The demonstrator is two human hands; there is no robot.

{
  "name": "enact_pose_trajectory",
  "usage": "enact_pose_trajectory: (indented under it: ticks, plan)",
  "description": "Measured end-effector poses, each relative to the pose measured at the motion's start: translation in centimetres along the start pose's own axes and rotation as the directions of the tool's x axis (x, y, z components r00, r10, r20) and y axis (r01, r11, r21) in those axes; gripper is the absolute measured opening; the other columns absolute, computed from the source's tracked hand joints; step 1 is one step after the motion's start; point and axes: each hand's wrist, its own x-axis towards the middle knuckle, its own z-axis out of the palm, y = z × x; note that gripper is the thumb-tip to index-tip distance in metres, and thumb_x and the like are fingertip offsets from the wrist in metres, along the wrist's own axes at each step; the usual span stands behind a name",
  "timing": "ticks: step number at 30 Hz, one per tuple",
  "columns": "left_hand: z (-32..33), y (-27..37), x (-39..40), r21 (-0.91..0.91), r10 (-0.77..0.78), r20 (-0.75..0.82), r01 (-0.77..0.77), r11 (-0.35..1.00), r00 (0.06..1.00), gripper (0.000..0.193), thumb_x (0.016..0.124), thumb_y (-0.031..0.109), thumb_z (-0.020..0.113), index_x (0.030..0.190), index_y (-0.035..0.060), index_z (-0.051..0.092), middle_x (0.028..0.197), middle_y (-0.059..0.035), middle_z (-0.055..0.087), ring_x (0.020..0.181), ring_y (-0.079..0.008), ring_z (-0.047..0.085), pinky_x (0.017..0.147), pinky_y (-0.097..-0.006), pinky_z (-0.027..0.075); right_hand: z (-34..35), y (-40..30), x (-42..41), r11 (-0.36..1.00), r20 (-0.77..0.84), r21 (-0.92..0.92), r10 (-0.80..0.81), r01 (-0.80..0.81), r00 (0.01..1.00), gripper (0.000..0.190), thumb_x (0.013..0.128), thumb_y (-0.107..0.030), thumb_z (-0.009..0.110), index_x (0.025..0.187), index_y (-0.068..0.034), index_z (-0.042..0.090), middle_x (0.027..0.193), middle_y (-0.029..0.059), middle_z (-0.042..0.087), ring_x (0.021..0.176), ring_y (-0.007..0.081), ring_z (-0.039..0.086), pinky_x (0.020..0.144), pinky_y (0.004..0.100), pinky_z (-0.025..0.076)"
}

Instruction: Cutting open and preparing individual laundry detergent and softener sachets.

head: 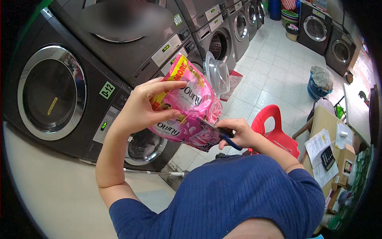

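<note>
My left hand point(149, 103) grips pink Downy fabric softener sachets point(194, 95), thumb and fingers pinched on their yellow-banded side. A darker, magenta Downy sachet point(191, 133) hangs below the lighter pink one; whether they are joined cannot be told. In my right hand point(238, 134) is a pair of scissors point(229, 141) with dark blue handles, its blades at the right part of the sachets, between the upper and lower ones. The blades are mostly hidden by the packets and fingers.
Front-loading machines point(50, 92) line the left side. Behind the sachets is a clear plastic tub point(219, 74). A red plastic chair point(271, 128) stands to the right, near a desk point(320, 119) with papers and a calculator point(328, 158). A blue basket point(315, 89) stands on the tiled floor.
</note>
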Motion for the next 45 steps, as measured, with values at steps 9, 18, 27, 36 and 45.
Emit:
enact_pose_trajectory:
  ticks: [9,18,27,36,45]
  plan:
    - [1.5,0.1,0.3,-0.002,0.047,0.036,-0.047,0.999,0.998,0.064,0.064,0.002,0.081,0.123,0.0002,0.056,0.117,-0.0089,0.060,0.105,-0.0146,0.057,0.092,-0.0275,0.045,-0.2,-0.6,0.3,0.999,-0.010,-0.037,-0.024,0.024,1.000,0.060,0.062,-0.033,0.086,0.106,-0.001,0.060,0.080,0.0108,0.062,0.067,0.0191,0.059,0.061,0.0283,0.047]
    - [3.2,-0.1,0.0,-0.188,-0.149,0.051,0.156,0.970,0.987,0.071,0.067,0.008,0.083,0.129,-0.0016,0.049,0.123,-0.0090,0.056,0.111,-0.0125,0.053,0.096,-0.0281,0.044,-0.2,-0.7,0.2,0.999,0.019,0.003,0.034,-0.034,0.999,0.061,0.064,-0.036,0.085,0.106,-0.001,0.060,0.080,0.0108,0.061,0.067,0.0165,0.059,0.062,0.0279,0.046]
    - [4.0,-0.7,-0.2,-0.347,-0.177,0.057,0.185,0.920,0.983,0.067,0.072,0.008,0.080,0.130,-0.0018,0.048,0.125,-0.0086,0.054,0.110,-0.0119,0.053,0.095,-0.0274,0.044,0.0,-0.3,0.0,0.978,0.048,0.113,0.169,-0.174,0.984,0.058,0.066,-0.037,0.084,0.105,-0.002,0.059,0.070,0.0049,0.055,0.060,0.0106,0.049,0.054,0.0262,0.039]
    - [4.8,-2.2,-0.2,-0.341,-0.165,0.116,0.195,0.920,0.979,0.068,0.071,0.008,0.080,0.130,-0.0028,0.047,0.126,-0.0099,0.054,0.108,-0.0113,0.054,0.095,-0.0279,0.045,0.3,0.2,0.1,0.986,0.049,0.100,0.126,-0.130,0.991,0.058,0.068,-0.036,0.084,0.106,-0.002,0.057,0.064,0.0030,0.050,0.056,0.0081,0.044,0.049,0.0249,0.035]
    - [6.0,-3.0,0.2,-0.414,-0.205,0.209,0.277,0.867,0.956,0.066,0.068,0.007,0.082,0.126,-0.0039,0.051,0.118,-0.0092,0.059,0.103,-0.0108,0.057,0.091,-0.0271,0.047,0.5,0.2,0.9,0.978,0.084,0.095,0.180,-0.188,0.980,0.056,0.069,-0.037,0.083,0.106,-0.003,0.057,0.065,0.0015,0.050,0.058,0.0072,0.044,0.051,0.0245,0.035]
